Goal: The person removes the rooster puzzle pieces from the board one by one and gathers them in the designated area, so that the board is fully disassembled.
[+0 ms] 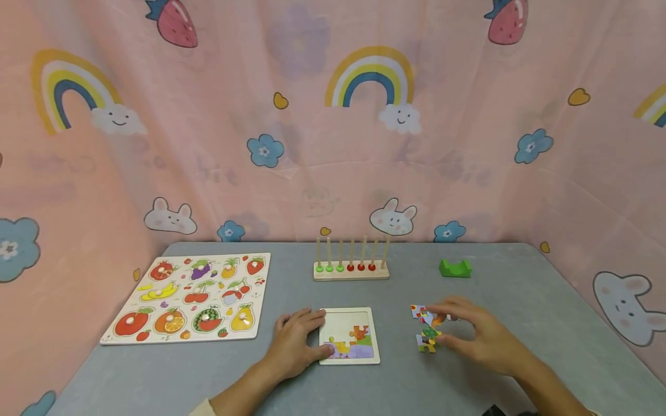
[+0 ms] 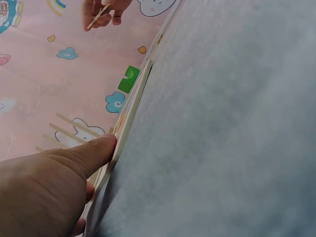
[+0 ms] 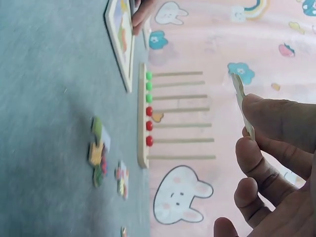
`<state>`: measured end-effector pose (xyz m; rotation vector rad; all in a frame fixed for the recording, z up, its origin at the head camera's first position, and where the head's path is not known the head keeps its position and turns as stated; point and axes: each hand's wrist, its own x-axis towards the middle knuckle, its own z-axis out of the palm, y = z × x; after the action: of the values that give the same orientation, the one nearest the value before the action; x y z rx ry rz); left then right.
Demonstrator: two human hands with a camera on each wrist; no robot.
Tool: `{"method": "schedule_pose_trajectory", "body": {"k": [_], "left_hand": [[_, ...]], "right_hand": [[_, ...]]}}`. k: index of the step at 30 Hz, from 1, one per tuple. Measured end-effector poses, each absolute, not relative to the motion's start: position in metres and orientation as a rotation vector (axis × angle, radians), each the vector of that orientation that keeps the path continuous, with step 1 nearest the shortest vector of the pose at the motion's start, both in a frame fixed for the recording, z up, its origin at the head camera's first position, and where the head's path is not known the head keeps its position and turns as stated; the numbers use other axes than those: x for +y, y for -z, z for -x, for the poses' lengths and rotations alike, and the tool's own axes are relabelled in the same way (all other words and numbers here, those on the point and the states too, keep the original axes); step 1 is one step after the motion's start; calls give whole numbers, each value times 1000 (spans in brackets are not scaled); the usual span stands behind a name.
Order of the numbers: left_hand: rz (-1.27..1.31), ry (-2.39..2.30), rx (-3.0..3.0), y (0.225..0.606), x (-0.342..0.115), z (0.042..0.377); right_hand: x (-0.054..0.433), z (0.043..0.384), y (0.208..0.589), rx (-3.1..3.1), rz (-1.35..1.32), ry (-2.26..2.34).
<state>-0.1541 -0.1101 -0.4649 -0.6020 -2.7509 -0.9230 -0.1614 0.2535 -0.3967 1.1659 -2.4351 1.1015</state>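
My left hand (image 1: 296,344) rests at the left side of a small wooden jigsaw board (image 1: 375,335), its thumb on the frame near the lower left corner and its fingers along the upper left. Several fitted pieces fill the bottom and right of the board; bare wood shows above them. Off to the right, my right hand (image 1: 486,338) pinches a thin wooden puzzle piece (image 3: 240,98) between thumb and fingers, raised above the table and seen edge-on. Below it lie loose puzzle pieces (image 3: 96,153), some overlapping from above.
A fruit knob puzzle (image 1: 179,306) lies at the left. Behind the jigsaw board stands a wooden peg rack (image 1: 351,276) with green and red beads low on its pegs. A green curved block (image 1: 455,269) sits back right, before the pink patterned cloth (image 1: 312,190).
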Motion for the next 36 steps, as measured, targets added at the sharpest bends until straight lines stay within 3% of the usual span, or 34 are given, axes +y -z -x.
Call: {"method": "schedule_pose_trajectory", "body": {"k": [36], "left_hand": [[605, 910, -2762, 466, -111, 156]], "right_hand": [[318, 162, 443, -2478, -1049, -1100]]}}
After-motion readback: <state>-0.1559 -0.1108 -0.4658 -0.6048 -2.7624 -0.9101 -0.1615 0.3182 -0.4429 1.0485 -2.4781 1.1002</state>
